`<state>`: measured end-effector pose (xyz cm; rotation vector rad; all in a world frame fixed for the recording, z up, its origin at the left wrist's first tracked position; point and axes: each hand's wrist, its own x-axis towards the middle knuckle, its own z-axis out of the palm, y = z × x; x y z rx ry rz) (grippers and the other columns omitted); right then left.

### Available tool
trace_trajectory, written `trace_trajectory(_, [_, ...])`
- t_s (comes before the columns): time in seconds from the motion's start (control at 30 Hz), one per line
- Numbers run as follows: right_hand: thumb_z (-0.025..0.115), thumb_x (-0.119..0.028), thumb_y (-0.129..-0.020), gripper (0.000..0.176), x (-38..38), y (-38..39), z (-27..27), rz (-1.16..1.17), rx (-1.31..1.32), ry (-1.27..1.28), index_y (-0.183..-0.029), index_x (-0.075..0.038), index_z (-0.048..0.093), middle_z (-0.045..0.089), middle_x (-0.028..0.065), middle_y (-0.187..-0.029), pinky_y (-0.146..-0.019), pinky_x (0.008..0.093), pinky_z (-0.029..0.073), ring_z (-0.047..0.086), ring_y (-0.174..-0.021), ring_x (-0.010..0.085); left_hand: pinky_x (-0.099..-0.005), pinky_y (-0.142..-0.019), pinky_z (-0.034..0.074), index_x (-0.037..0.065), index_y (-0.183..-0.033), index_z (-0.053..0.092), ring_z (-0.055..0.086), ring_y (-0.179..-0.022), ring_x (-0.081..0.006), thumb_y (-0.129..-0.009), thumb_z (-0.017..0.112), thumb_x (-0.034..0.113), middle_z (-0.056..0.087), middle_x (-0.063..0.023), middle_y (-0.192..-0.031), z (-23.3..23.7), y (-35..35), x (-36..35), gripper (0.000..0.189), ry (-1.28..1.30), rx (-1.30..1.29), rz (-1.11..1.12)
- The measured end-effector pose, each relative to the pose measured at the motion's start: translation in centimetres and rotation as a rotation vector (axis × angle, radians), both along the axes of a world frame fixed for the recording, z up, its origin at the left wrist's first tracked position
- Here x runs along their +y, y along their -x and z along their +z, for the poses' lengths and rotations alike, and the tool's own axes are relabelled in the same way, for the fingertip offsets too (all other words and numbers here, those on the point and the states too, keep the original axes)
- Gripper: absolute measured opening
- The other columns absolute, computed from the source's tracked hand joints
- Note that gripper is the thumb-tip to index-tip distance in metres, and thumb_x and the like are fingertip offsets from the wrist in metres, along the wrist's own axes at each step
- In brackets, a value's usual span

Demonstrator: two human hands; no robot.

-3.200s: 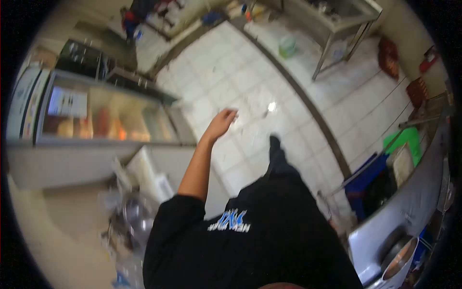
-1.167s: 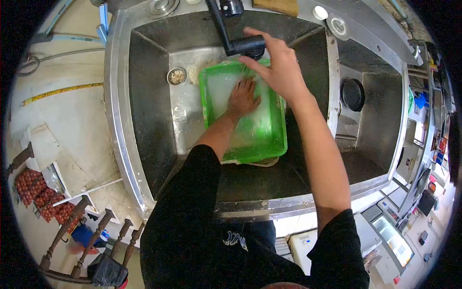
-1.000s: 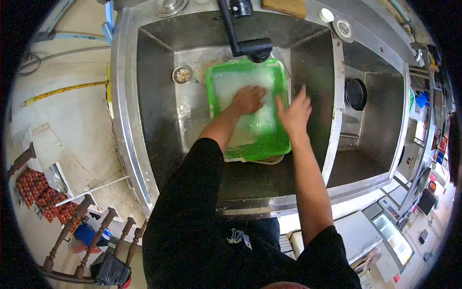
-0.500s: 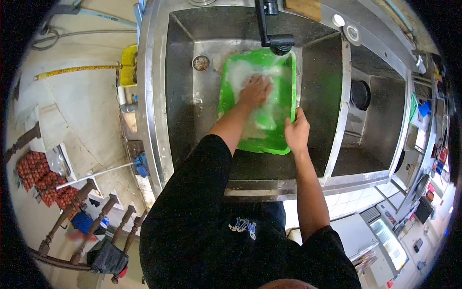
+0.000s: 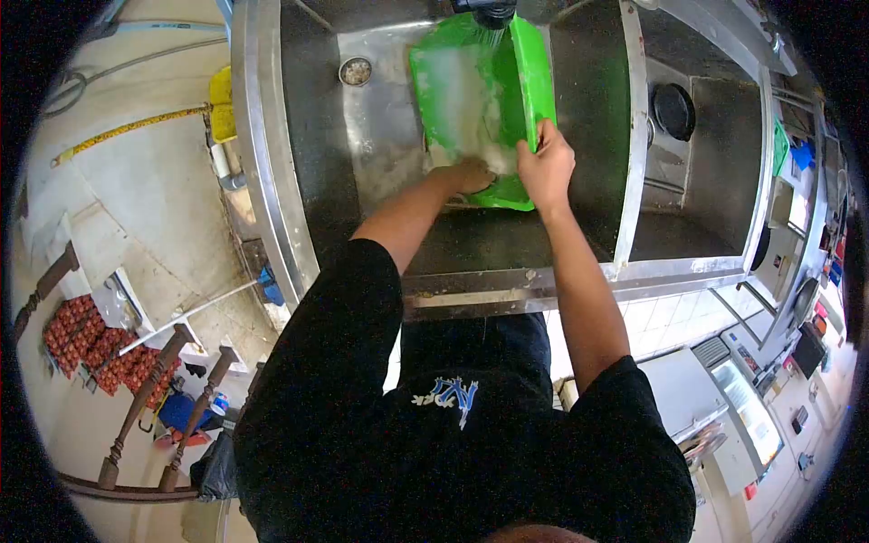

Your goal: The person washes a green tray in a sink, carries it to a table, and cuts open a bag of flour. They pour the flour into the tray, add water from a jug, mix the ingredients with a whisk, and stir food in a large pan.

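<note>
A green plastic tub (image 5: 535, 77) sits tilted in the steel sink (image 5: 376, 149), its right wall raised. Thin whitish suds and water cover part of its bottom. My right hand (image 5: 548, 169) is closed around the right rim, thumb on the inner side. Down at the tub's near end, my left hand (image 5: 469, 176) presses against the inside. Motion smears its fingers, so whether it holds anything cannot be made out. Water sprays from the black faucet (image 5: 493, 14) into the far end of the tub.
A round drain (image 5: 355, 71) lies at the sink's far left. Beyond a steel divider (image 5: 636, 136), a second basin holds a black round pan (image 5: 673, 111). A yellow container (image 5: 222, 104) stands left of the sink. The sink's front edge (image 5: 507, 288) runs close to my body.
My left hand has slid from the middle of the tub to its near end. The tub now tilts more, its right side lifted by my right hand. The view has shifted as well.
</note>
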<state>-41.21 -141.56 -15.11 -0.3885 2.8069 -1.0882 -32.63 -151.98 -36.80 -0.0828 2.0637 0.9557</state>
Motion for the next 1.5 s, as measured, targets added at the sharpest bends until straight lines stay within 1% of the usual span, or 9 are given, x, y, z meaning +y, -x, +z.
trace_trajectory(0.2, [0.066, -0.009, -0.075, 0.019, 2.2, 3.6, -1.7, -0.035, -0.140, 0.103, -0.077, -0.001, 0.049, 0.053, 0.0188, -0.065, -0.062, 0.0388, 0.047, 0.057, -0.059, 0.0303, -0.0459, -0.121, 0.015, 0.008, -0.155, 0.019, 0.013, -0.149, -0.0322, -0.104, 0.023, 0.048, 0.011, -0.0151, -0.162, 3.7, 1.1, -3.6, 0.065, -0.385, 0.037, -0.165])
trace_trajectory(0.3, [0.065, -0.009, -0.077, 0.015, 3.1, 5.5, -4.6, -0.015, -0.200, 0.122, -0.081, -0.001, 0.053, 0.054, 0.0174, -0.066, -0.063, 0.0352, 0.047, 0.055, -0.059, 0.0236, -0.0449, -0.121, 0.015, 0.013, -0.156, 0.015, 0.011, -0.150, -0.0317, -0.105, 0.019, 0.048, 0.011, -0.0128, -0.163, 4.7, 1.8, -4.0, 0.062, -0.031, 0.613, -0.540])
trace_trajectory(0.4, [0.065, -0.007, -0.078, 0.013, 0.7, 5.3, -1.7, 0.019, -0.193, 0.119, -0.081, -0.002, 0.053, 0.054, 0.0143, -0.065, -0.063, 0.0342, 0.047, 0.052, -0.060, 0.0167, -0.0451, -0.121, 0.013, 0.017, -0.157, 0.008, 0.011, -0.149, -0.0336, -0.103, 0.018, 0.053, 0.010, -0.0177, -0.162, 3.8, 3.7, -5.2, 0.066, 0.097, 0.566, -0.446])
trace_trajectory(0.53, [0.064, -0.005, -0.078, 0.010, -0.6, 4.8, -4.2, -0.115, -0.249, 0.208, -0.079, -0.003, 0.054, 0.055, 0.0103, -0.064, -0.060, 0.0332, 0.045, 0.052, -0.061, 0.0127, -0.0474, -0.120, 0.012, 0.018, -0.157, 0.002, 0.009, -0.148, -0.0390, -0.099, 0.025, 0.060, 0.006, -0.0244, -0.160, 5.0, 7.9, -3.5, 0.075, 0.309, -0.015, 0.428])
trace_trajectory(0.83, [0.065, -0.005, -0.078, 0.010, -1.7, 3.6, -4.7, -0.222, -0.114, 0.176, -0.081, -0.002, 0.057, 0.060, 0.0142, -0.066, -0.062, 0.0371, 0.048, 0.060, -0.061, 0.0220, -0.0604, -0.114, 0.008, 0.019, -0.157, -0.001, -0.001, -0.144, -0.0499, -0.094, 0.041, 0.055, -0.003, -0.0232, -0.160, 3.7, 9.7, 1.6, 0.084, 0.118, -0.019, -0.090])
trace_trajectory(1.1, [0.063, -0.003, -0.080, 0.008, -0.9, 0.8, -4.9, -0.275, -0.203, 0.293, -0.086, -0.003, 0.059, 0.064, 0.0139, -0.073, -0.064, 0.0358, 0.049, 0.063, -0.065, 0.0233, -0.0731, -0.108, 0.003, 0.019, -0.157, 0.000, -0.012, -0.140, -0.0595, -0.092, 0.052, 0.050, -0.012, -0.0199, -0.161, 6.7, 8.9, 3.1, 0.089, 0.261, 0.253, 0.352])
trace_trajectory(1.2, [0.061, -0.001, -0.080, 0.010, -1.1, 0.6, -3.7, -0.289, -0.173, 0.284, -0.090, -0.003, 0.060, 0.066, 0.0130, -0.076, -0.067, 0.0351, 0.050, 0.064, -0.068, 0.0213, -0.0587, -0.117, 0.011, 0.019, -0.157, 0.005, 0.002, -0.146, -0.0481, -0.099, 0.042, 0.041, 0.003, -0.0215, -0.161, 4.4, 10.9, -1.1, 0.073, 0.063, 0.709, 0.335])
trace_trajectory(1.37, [0.059, 0.000, -0.079, 0.019, -1.0, 1.2, -2.9, -0.402, -0.177, 0.296, -0.098, 0.000, 0.063, 0.070, 0.0146, -0.084, -0.073, 0.0341, 0.051, 0.068, -0.076, 0.0212, -0.0489, -0.118, 0.021, 0.018, -0.157, 0.009, 0.012, -0.148, -0.0385, -0.099, 0.041, 0.037, 0.010, -0.0186, -0.161, 2.7, 12.4, -3.5, 0.069, -0.086, 0.172, 0.507])
trace_trajectory(1.5, [0.061, -0.003, -0.079, 0.012, -0.9, 1.5, -4.6, -0.378, -0.138, 0.200, -0.091, -0.004, 0.060, 0.066, 0.0136, -0.074, -0.068, 0.0390, 0.051, 0.067, -0.071, 0.0281, -0.0537, -0.115, 0.026, 0.019, -0.157, 0.006, 0.013, -0.148, -0.0392, -0.101, 0.037, 0.041, 0.007, -0.0180, -0.162, 4.2, 9.1, -2.2, 0.068, 0.248, 0.562, -0.159])
